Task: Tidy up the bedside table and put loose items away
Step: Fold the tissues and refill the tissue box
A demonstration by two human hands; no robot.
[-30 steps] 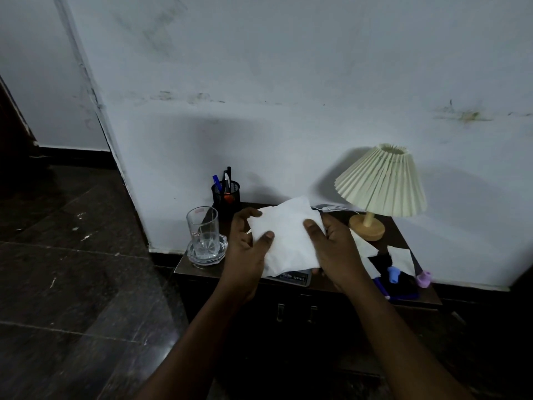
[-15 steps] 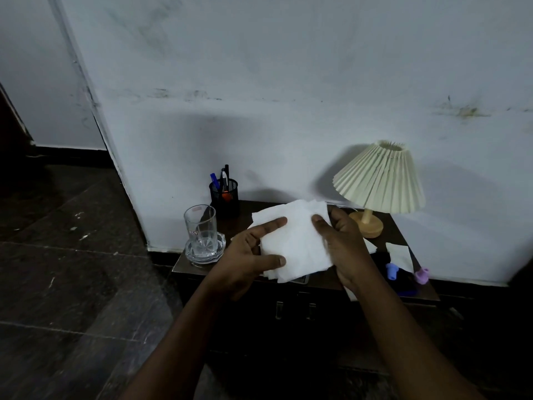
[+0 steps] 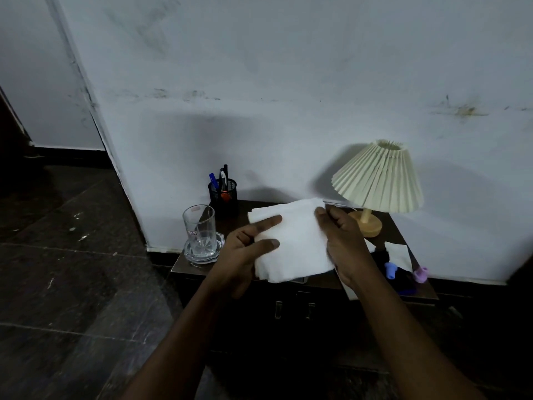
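– While the tissues [image 3: 294, 241] sit over the bench [image 3: 392, 229], what grips them?
– Both hands. Left hand [image 3: 245, 255] fingers [image 3: 269, 221] clamp the left edge of the soft, white, square stack. The right hand [image 3: 346, 243] clasps the right edge.
– Adjacent items?
– Clear glass [image 3: 199, 232] at left, pleated lamp [image 3: 377, 180] at right.

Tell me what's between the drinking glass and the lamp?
In the head view, a stack of white napkins is between the glass and lamp, held by the left hand and right hand.
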